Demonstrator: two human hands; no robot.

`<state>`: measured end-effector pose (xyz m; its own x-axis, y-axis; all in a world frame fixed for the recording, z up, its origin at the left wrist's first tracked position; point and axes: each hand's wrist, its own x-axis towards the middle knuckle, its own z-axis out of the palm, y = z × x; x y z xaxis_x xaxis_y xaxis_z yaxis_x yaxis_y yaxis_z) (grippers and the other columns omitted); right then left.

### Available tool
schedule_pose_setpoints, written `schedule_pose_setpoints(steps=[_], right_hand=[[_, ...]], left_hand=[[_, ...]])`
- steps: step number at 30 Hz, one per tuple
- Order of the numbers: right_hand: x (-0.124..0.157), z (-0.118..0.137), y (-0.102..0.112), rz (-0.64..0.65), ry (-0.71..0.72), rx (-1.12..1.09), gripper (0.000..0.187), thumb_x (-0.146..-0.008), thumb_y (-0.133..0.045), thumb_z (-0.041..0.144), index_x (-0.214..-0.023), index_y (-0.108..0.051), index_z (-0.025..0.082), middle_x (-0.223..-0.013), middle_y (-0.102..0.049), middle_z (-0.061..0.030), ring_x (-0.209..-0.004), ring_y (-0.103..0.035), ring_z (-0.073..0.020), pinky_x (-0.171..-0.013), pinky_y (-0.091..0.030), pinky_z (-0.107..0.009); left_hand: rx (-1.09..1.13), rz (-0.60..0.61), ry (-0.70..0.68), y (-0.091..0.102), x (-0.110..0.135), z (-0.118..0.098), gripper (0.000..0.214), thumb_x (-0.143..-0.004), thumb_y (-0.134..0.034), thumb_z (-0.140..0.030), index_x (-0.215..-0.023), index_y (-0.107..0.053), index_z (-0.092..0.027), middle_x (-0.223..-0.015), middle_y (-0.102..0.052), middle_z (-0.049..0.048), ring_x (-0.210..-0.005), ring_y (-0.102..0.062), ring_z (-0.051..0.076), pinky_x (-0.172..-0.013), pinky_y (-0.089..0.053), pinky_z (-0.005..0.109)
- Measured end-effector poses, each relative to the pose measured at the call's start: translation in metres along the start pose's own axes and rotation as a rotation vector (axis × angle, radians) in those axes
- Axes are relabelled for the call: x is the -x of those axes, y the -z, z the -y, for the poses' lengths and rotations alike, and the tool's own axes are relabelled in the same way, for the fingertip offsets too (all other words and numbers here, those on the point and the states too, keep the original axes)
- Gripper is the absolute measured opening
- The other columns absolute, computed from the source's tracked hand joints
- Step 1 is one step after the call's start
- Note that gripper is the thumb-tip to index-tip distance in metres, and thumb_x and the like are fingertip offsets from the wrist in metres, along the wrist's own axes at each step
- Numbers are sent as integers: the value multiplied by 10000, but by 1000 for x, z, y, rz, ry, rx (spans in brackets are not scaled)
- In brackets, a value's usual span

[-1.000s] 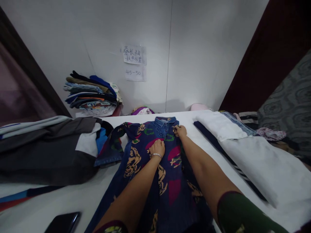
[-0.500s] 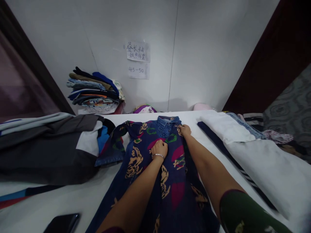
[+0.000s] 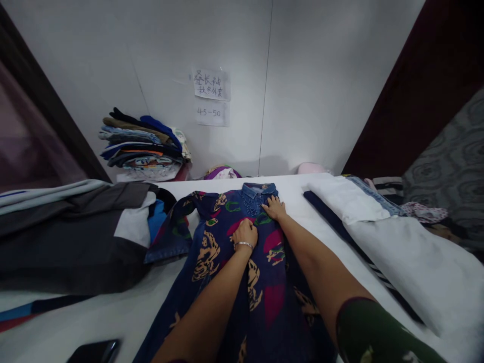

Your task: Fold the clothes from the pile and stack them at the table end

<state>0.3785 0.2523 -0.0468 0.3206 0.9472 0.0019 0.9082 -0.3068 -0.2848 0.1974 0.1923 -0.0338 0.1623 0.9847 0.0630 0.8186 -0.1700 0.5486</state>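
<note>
Patterned shirt lies between dark garments and white cloth.

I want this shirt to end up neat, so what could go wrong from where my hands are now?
The sleeve on the left lies bunched against the dark clothes pile and may crease. The left hand and right hand both rest near the collar of the patterned shirt, so its lower part could shift or wrinkle. The phone lies near the left forearm; a sweep might knock it.
</note>
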Motion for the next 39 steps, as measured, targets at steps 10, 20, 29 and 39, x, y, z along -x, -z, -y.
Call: schedule_pose_setpoints(steps=[10, 20, 29, 39], right_hand=[[49, 0, -6, 28, 125, 13, 663, -922, -265, 580, -1441, -314, 171, -1541, -199, -102, -1421, -132, -247, -1120, -98, -433], [96, 12, 12, 42, 125, -71, 687, -920, -275, 578, -1467, -249, 162, -1553, -136, -118, -1432, -60, -256, -1118, -77, -471], [173, 3, 1, 124, 287, -56, 758, -897, -275, 615, -1471, -238, 120, -1540, -185, -118, -1429, -95, -254, -1134, -75, -432], [172, 2, 0, 89, 288, -58, 728, -904, -280, 609, -1466, -255, 149, -1539, -199, -96, -1429, -106, -235, -1133, -73, -432]], left_hand=[[-6, 9, -17, -2, -3, 1, 126, -815, -468, -225, -877, -576, -239, -1003, -662, 46, -895, -642, 225, -739, -426, 329], [-33, 17, -25, 1, -2, -1, 145, -814, -464, -221, -885, -590, -227, -1004, -663, 65, -931, -638, 223, -766, -430, 323], [-11, 18, -35, 2, -2, -1, 160, -811, -461, -210, -884, -604, -215, -1004, -668, 81, -951, -632, 233, -785, -427, 333], [82, 101, -16, 11, -10, 3, 197, -850, -489, -316, -899, -646, -207, -1010, -699, 82, -957, -640, 217, -796, -443, 303]])
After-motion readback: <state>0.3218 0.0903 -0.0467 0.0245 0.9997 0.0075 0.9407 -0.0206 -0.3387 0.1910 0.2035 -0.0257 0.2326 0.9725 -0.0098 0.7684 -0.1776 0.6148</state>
